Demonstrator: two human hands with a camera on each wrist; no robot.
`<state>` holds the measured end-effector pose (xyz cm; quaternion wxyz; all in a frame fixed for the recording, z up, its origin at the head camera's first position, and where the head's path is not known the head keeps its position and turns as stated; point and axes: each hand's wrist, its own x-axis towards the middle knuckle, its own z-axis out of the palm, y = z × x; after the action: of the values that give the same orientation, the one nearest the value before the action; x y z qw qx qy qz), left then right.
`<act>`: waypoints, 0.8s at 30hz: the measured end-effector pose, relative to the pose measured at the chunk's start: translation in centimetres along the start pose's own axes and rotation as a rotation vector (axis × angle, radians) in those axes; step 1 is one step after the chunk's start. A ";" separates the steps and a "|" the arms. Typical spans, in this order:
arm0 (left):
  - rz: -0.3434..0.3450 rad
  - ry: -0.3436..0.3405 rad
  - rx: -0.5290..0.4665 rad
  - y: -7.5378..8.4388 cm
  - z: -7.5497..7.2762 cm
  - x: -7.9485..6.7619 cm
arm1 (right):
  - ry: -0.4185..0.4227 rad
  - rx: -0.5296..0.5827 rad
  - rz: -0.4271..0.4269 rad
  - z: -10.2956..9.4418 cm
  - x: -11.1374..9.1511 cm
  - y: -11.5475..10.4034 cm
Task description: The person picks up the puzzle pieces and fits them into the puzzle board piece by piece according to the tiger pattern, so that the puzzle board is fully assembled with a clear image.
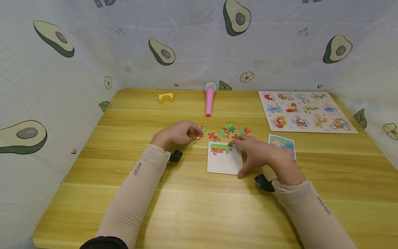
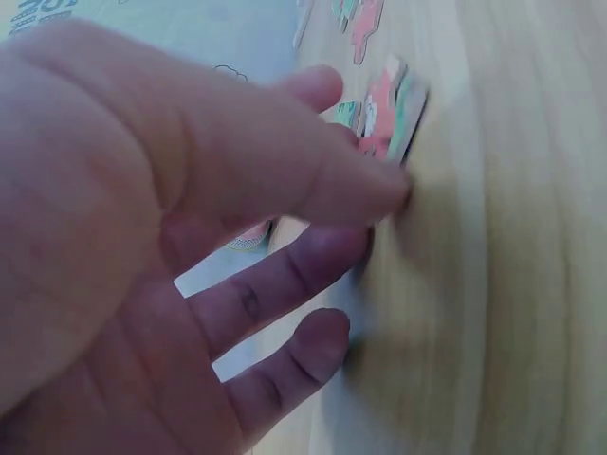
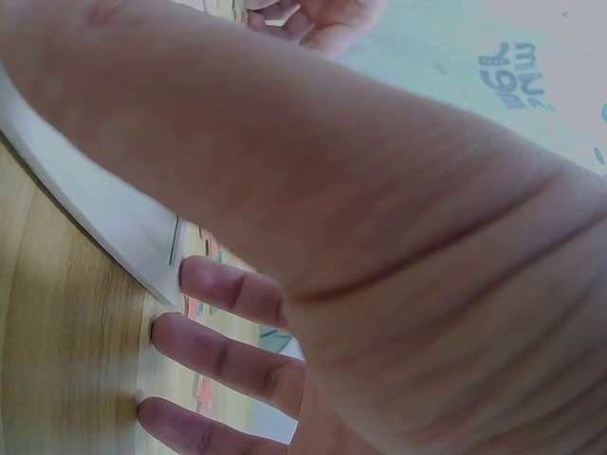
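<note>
A square white jigsaw board [image 1: 224, 163] lies on the table, with a joined strip of green and orange puzzle pieces [image 1: 219, 149] along its upper left. My right hand [image 1: 261, 152] holds the board by its right side, thumb at the lower right corner and fingers at the top edge. To the board's left, my left hand [image 1: 177, 133] reaches over puzzle pieces [image 1: 197, 139]. In the left wrist view its thumb is beside a red and green puzzle piece [image 2: 383, 114]; the thumb hides whether the fingertips touch it. More loose pieces [image 1: 214, 136] lie behind the board.
A picture card [image 1: 290, 145] lies right of the board, partly behind my right wrist. Behind it is a large insect puzzle board [image 1: 306, 112]. A pink toy microphone [image 1: 209, 102] and a yellow arch block [image 1: 166, 98] are near the table's back edge. A patterned sheet [image 1: 192, 34] hangs behind.
</note>
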<state>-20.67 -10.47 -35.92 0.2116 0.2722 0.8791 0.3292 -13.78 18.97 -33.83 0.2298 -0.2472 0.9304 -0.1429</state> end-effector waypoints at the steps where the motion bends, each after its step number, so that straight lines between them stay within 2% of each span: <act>1: -0.002 0.001 -0.015 0.1 0.0 0.0 | 0.001 0.001 0.003 0.0 0.0 0.0; 6: -0.042 0.016 -0.061 0.1 0.1 -0.1 | -0.003 0.005 0.005 0.0 0.0 0.0; 9: -0.085 0.030 -0.070 0.1 0.1 -0.3 | -0.006 0.007 0.006 0.0 0.0 0.0; 13: -0.110 0.046 -0.077 0.0 0.1 -0.4 | -0.003 0.006 0.005 0.0 -0.1 0.0; 24: -0.063 0.038 -0.036 -0.2 0.0 -0.2 | -0.004 0.001 0.006 0.1 -0.1 0.0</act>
<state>-20.56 -10.71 -36.05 0.2098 0.2342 0.8850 0.3433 -13.68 19.05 -33.85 0.2322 -0.2446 0.9306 -0.1420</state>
